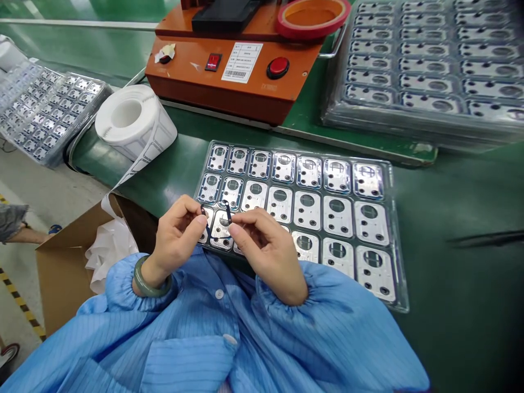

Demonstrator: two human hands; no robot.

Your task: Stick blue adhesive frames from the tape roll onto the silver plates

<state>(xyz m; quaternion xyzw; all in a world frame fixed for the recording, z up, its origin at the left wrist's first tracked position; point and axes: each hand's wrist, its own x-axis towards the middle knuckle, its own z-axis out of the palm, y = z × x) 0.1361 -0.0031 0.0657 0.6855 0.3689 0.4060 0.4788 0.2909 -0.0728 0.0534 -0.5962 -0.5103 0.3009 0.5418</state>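
The left hand and right hand pinch slim, glossy black strips between their fingertips.

Bright, even light falls from above, leaving only soft shadows beneath the left hand and right hand. Glare flashes off the plastic tray (strongest along its top row) and lays a dull sheen across the green surface. The wide lens bows the picture's edges, bending the stacked trays at upper right. Detail stays crisp near the centre, while a dark streak at the right edge is blurred.
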